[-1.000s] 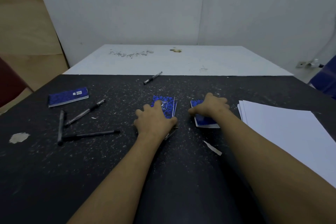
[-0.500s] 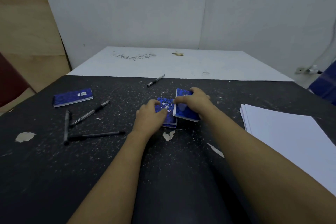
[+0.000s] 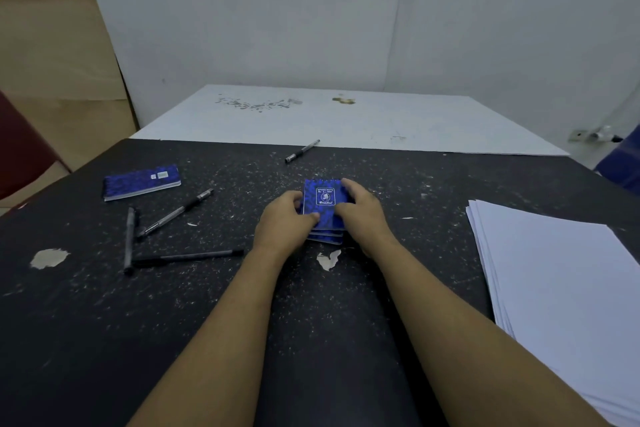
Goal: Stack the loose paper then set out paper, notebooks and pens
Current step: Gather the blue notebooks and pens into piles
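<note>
At mid-table, left hand (image 3: 282, 226) and right hand (image 3: 364, 216) clasp a perhaps three-deep notebook stack (image 3: 325, 200), long axis pointing away, spirals farthest.

Gripped from both sides at middle of worktop (image 3: 207, 322): stack of blue notebooks (image 3: 325, 204), left hand (image 3: 282, 224) at left edge, right hand (image 3: 363, 211) at right edge. Well right, paper stack (image 3: 561, 288). Far left, single notebook (image 3: 142, 182), cluster of pens (image 3: 175, 213) nearby. Behind, lone pen (image 3: 302, 151).

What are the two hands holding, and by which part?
A small stack of blue notebooks: the left hand grips its left edge, the right hand its right edge and far corner.
</note>
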